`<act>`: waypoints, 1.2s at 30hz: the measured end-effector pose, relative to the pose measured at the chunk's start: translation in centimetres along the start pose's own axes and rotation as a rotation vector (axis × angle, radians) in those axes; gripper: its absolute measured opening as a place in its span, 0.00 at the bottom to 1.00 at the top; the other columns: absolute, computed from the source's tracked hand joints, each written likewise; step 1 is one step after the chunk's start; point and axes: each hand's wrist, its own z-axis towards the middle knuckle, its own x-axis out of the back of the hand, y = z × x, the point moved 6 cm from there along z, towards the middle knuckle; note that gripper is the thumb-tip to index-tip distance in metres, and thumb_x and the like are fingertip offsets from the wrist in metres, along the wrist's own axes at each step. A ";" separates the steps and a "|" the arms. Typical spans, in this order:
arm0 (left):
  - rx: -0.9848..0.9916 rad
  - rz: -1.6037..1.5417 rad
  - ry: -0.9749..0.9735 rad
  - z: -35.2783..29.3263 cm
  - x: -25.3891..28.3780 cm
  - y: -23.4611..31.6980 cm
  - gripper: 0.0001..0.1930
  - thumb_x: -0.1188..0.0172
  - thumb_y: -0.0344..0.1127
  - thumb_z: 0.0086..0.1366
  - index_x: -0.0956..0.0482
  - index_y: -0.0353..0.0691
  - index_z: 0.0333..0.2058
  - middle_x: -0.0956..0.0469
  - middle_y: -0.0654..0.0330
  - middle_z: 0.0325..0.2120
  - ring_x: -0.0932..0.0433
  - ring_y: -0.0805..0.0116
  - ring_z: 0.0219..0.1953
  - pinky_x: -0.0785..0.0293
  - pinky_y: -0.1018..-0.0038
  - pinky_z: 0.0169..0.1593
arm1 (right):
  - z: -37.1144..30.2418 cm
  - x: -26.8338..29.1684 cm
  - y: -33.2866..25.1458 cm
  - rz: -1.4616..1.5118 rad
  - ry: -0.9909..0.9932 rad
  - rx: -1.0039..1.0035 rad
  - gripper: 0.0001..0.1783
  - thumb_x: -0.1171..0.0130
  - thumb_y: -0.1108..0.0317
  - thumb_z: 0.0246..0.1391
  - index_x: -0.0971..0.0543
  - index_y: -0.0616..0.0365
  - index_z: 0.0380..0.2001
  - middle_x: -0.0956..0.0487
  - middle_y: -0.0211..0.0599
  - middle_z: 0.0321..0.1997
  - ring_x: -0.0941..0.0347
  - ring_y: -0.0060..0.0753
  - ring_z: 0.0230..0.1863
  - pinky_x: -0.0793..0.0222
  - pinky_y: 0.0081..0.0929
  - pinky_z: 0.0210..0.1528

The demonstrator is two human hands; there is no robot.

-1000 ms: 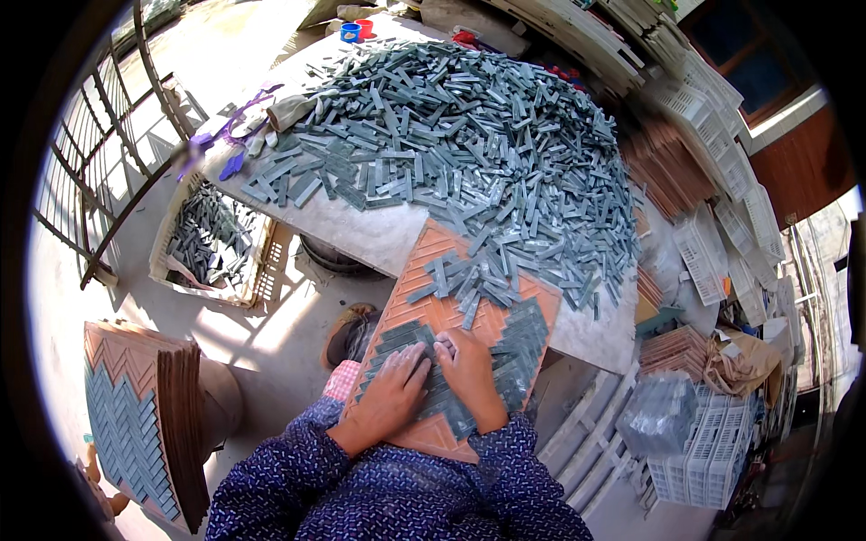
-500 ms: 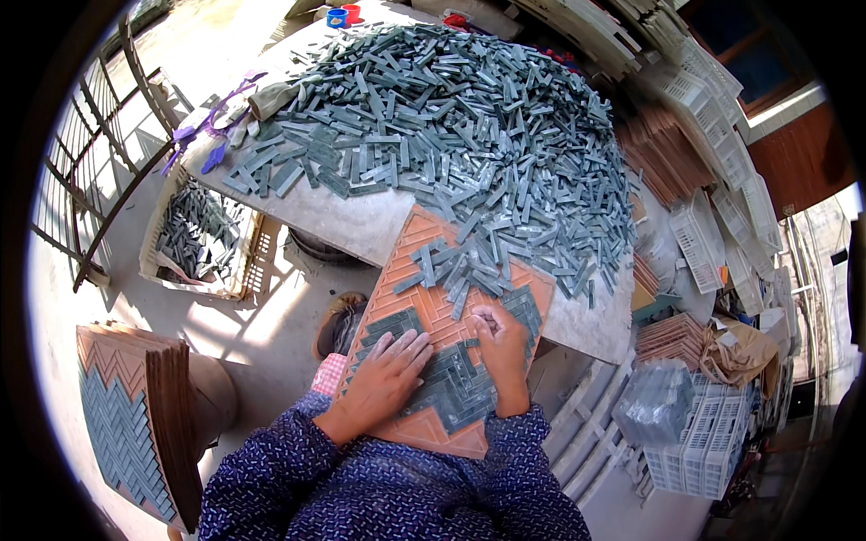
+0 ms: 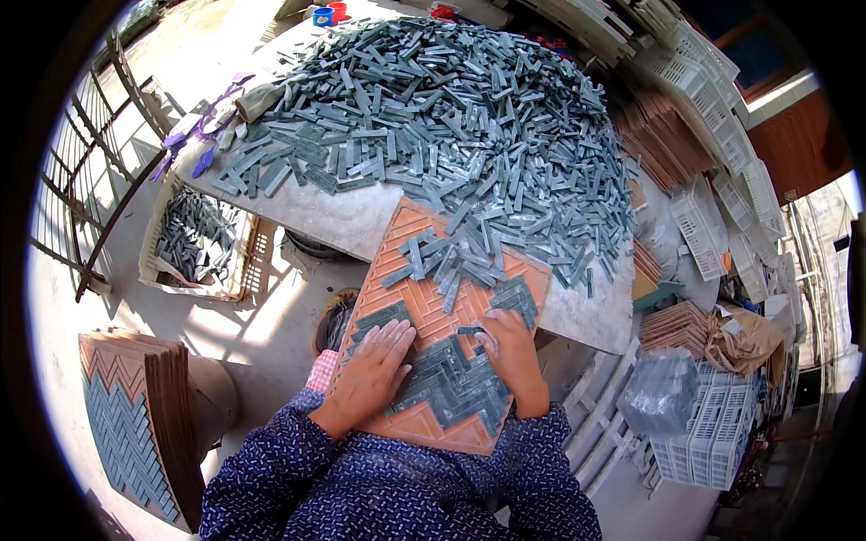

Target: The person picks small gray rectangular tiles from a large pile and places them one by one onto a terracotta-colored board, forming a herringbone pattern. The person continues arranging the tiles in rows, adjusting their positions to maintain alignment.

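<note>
An orange grooved mould board (image 3: pixel 419 227) leans from the table edge toward my lap, partly filled with grey-green stone strips (image 3: pixel 451 383) in a zigzag herringbone. My left hand (image 3: pixel 372 368) lies flat over its left side, fingers stretched out across the laid strips. Between the thumb and fingers of my right hand (image 3: pixel 514 352) is one short stone strip (image 3: pixel 467 330), held just above the bare grooves in the middle of the board. A small heap of loose strips (image 3: pixel 442 261) rests on the board's upper part, against the big pile.
A large pile of stone strips (image 3: pixel 433 117) covers most of the table (image 3: pixel 352 221). On the floor at left stand a crate of strips (image 3: pixel 194 243) and a stack of boards (image 3: pixel 135 424). White plastic crates (image 3: pixel 695 433) and more boards (image 3: pixel 663 149) line the right side.
My right hand has moved slightly right and down, and the strip in its fingers now shows clearly. My left hand has shifted a little left with the board.
</note>
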 end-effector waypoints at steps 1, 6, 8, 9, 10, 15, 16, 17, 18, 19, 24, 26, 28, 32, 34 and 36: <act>-0.004 0.010 0.009 -0.1 0.0 0.0 0.32 0.40 0.31 0.57 0.39 0.37 0.61 0.37 0.51 0.61 0.40 0.52 0.64 0.47 0.57 0.67 | 0.2 0.0 -0.6 -0.008 0.019 0.019 0.14 0.37 0.77 0.40 0.22 0.59 0.35 0.25 0.39 0.40 0.30 0.45 0.44 0.33 0.34 0.46; -0.028 0.032 0.026 0.1 0.0 0.1 0.31 0.40 0.29 0.56 0.37 0.36 0.60 0.35 0.50 0.60 0.38 0.51 0.63 0.45 0.57 0.66 | 1.0 -3.0 -3.2 -0.003 -0.054 0.220 0.13 0.37 0.75 0.40 0.22 0.59 0.34 0.25 0.39 0.40 0.30 0.44 0.45 0.32 0.34 0.46; -0.046 0.035 0.039 0.1 -0.2 0.1 0.31 0.40 0.30 0.56 0.37 0.36 0.60 0.35 0.50 0.60 0.38 0.51 0.63 0.45 0.57 0.66 | 1.0 -3.4 -3.4 0.021 -0.033 0.195 0.13 0.37 0.74 0.41 0.22 0.59 0.34 0.25 0.40 0.40 0.29 0.44 0.44 0.32 0.34 0.45; -0.048 0.034 0.048 0.0 -0.3 0.1 0.31 0.40 0.30 0.56 0.36 0.37 0.60 0.35 0.50 0.60 0.38 0.51 0.63 0.45 0.57 0.66 | 0.9 -3.1 -3.2 0.044 -0.003 0.140 0.12 0.36 0.74 0.41 0.22 0.59 0.34 0.24 0.40 0.39 0.29 0.45 0.43 0.32 0.35 0.45; -0.055 0.041 0.052 0.0 -0.2 0.1 0.31 0.39 0.30 0.56 0.36 0.37 0.60 0.35 0.50 0.59 0.38 0.51 0.63 0.45 0.57 0.66 | 0.8 -2.7 -2.8 0.066 0.028 0.085 0.12 0.36 0.73 0.42 0.22 0.60 0.34 0.24 0.41 0.38 0.28 0.45 0.42 0.31 0.36 0.44; -0.106 0.091 0.037 -0.1 -0.3 0.6 0.31 0.38 0.33 0.56 0.35 0.37 0.58 0.34 0.52 0.59 0.38 0.53 0.63 0.44 0.56 0.66 | 0.2 -2.9 -1.6 0.106 0.069 -0.045 0.11 0.36 0.72 0.44 0.22 0.61 0.33 0.23 0.43 0.33 0.25 0.47 0.37 0.30 0.37 0.39; -0.120 0.106 0.034 -0.1 -0.4 0.6 0.30 0.38 0.33 0.56 0.34 0.37 0.58 0.34 0.53 0.59 0.38 0.53 0.63 0.44 0.56 0.65 | 0.3 -2.9 -2.2 0.072 0.084 -0.013 0.10 0.35 0.72 0.44 0.22 0.61 0.33 0.23 0.43 0.32 0.25 0.47 0.35 0.30 0.37 0.38; -0.133 0.121 0.030 -0.1 -0.6 0.7 0.30 0.38 0.34 0.56 0.34 0.37 0.58 0.34 0.53 0.59 0.38 0.53 0.63 0.44 0.55 0.65 | 0.4 -2.9 -2.6 0.038 0.099 0.021 0.10 0.35 0.72 0.44 0.22 0.61 0.32 0.23 0.43 0.31 0.25 0.47 0.34 0.30 0.37 0.36; -0.145 0.142 0.027 -0.1 -0.6 0.6 0.30 0.38 0.34 0.55 0.33 0.37 0.57 0.34 0.53 0.59 0.39 0.53 0.63 0.44 0.55 0.65 | 0.6 -3.0 -2.1 0.077 0.099 -0.047 0.11 0.35 0.71 0.44 0.23 0.60 0.33 0.23 0.42 0.31 0.25 0.48 0.35 0.30 0.38 0.36; -0.147 0.144 0.027 -0.1 -0.6 0.5 0.29 0.38 0.34 0.56 0.33 0.37 0.57 0.34 0.53 0.59 0.39 0.53 0.63 0.44 0.55 0.65 | 0.8 -3.1 -1.7 0.117 0.099 -0.115 0.11 0.35 0.70 0.45 0.24 0.60 0.33 0.23 0.42 0.32 0.25 0.49 0.35 0.30 0.39 0.35; -0.154 0.145 0.012 0.2 -0.9 0.6 0.29 0.38 0.35 0.56 0.32 0.36 0.56 0.34 0.53 0.59 0.38 0.53 0.63 0.44 0.55 0.65 | 3.0 -3.3 -0.6 0.093 0.201 -0.285 0.15 0.34 0.67 0.45 0.26 0.58 0.35 0.23 0.43 0.31 0.25 0.51 0.33 0.30 0.42 0.32; -0.153 0.149 0.009 0.3 -0.9 0.7 0.28 0.38 0.35 0.56 0.32 0.36 0.56 0.34 0.53 0.59 0.38 0.53 0.63 0.44 0.55 0.65 | 3.7 -4.1 0.2 0.051 0.201 -0.313 0.16 0.34 0.67 0.45 0.27 0.57 0.36 0.22 0.44 0.30 0.24 0.51 0.31 0.29 0.42 0.32; -0.145 0.141 0.009 0.2 -0.9 0.6 0.28 0.38 0.35 0.56 0.32 0.36 0.56 0.34 0.53 0.59 0.38 0.53 0.63 0.44 0.55 0.65 | 3.6 -4.1 0.8 0.145 0.180 -0.392 0.16 0.34 0.68 0.45 0.27 0.59 0.36 0.22 0.46 0.29 0.24 0.51 0.31 0.29 0.43 0.32; -0.138 0.123 0.013 0.0 -0.6 0.3 0.28 0.38 0.35 0.56 0.32 0.36 0.56 0.34 0.53 0.59 0.38 0.53 0.63 0.45 0.55 0.65 | 2.0 -2.4 1.2 0.183 0.140 -0.409 0.15 0.33 0.68 0.45 0.24 0.62 0.36 0.22 0.43 0.26 0.24 0.43 0.27 0.28 0.34 0.31; -0.145 0.132 0.018 0.0 -0.7 0.5 0.28 0.38 0.35 0.56 0.31 0.36 0.56 0.34 0.52 0.58 0.38 0.53 0.63 0.44 0.55 0.65 | 1.3 -1.0 0.9 0.190 0.059 -0.336 0.14 0.36 0.71 0.46 0.23 0.63 0.38 0.22 0.45 0.29 0.25 0.47 0.29 0.29 0.36 0.34; -0.148 0.166 0.032 0.1 -0.5 0.7 0.27 0.38 0.35 0.56 0.31 0.34 0.55 0.33 0.52 0.58 0.36 0.53 0.62 0.42 0.56 0.64 | 1.2 -0.3 0.1 0.101 0.015 -0.169 0.14 0.38 0.74 0.46 0.23 0.62 0.39 0.22 0.44 0.32 0.26 0.48 0.32 0.29 0.36 0.37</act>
